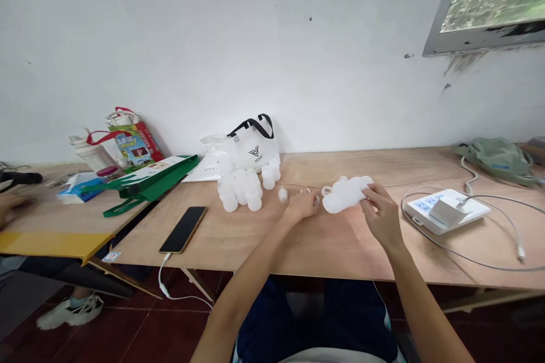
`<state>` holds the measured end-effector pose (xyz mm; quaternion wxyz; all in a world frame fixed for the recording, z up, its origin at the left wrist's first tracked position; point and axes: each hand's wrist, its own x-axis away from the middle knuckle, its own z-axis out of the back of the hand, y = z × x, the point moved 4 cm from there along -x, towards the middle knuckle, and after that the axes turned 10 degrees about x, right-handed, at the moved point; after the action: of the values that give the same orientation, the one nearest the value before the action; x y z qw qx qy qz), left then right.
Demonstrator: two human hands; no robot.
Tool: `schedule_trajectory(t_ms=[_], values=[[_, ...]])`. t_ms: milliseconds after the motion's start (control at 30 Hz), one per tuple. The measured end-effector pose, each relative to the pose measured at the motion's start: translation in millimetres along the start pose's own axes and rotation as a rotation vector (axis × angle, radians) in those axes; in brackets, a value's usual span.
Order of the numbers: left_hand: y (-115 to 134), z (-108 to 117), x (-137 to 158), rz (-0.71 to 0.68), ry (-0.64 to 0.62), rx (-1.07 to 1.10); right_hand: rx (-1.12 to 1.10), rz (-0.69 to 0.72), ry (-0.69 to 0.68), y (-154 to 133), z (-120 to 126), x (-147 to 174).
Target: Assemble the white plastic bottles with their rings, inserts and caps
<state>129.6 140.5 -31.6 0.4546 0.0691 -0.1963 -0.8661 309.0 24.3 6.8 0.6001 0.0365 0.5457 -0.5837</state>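
On the wooden table, my right hand (381, 212) has its thumb and fingers closed on the right end of a lumpy row of white round plastic pieces (346, 195). A small clear ring (326, 190) lies against the left side of that row. My left hand (303, 205) is to the left with its fingers curled down near the tabletop. Something small and clear shows at its fingertips, too small to name. Just left of this hand stands a small stack of clear ridged rings (282, 194). Beyond that are a cluster of white rounded plastic pieces (240, 188) and a smaller group (270, 174).
A phone (184, 229) on a white cable lies at the left. Behind stands a white bag with black handles (255, 150). A green bag (149, 178) bridges toward the neighbouring table, where another person's hand (11, 204) shows. At right are a white power strip (447, 211) and loose cables.
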Motion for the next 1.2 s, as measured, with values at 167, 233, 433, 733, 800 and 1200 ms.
schedule_trajectory(t_ms=[167, 233, 433, 733, 800, 1200], values=[[-12.2, 3.5, 35.3, -0.173, -0.076, 0.03, 0.145, 0.215, -0.269, 0.0, -24.1, 8.8], [-18.6, 6.0, 47.3, -0.277, -0.105, 0.079, 0.163, 0.286, -0.368, -4.1, -35.2, 12.6], [-33.4, 14.9, 62.0, -0.347, -0.107, 0.148, 0.184, 0.473, -0.53, -15.8, -58.7, 12.5], [-36.1, 6.9, 67.3, -0.34, -0.059, 0.2, 0.206, 0.543, -0.641, -9.0, -66.1, -0.2], [-35.4, 6.5, 72.6, -0.312, -0.048, 0.232, 0.154, 0.54, -0.624, -9.0, -65.2, -0.3], [11.3, 4.3, 112.1, -0.154, 0.099, 0.29, 0.099, 0.206, -0.671, -13.4, -65.9, -13.8]])
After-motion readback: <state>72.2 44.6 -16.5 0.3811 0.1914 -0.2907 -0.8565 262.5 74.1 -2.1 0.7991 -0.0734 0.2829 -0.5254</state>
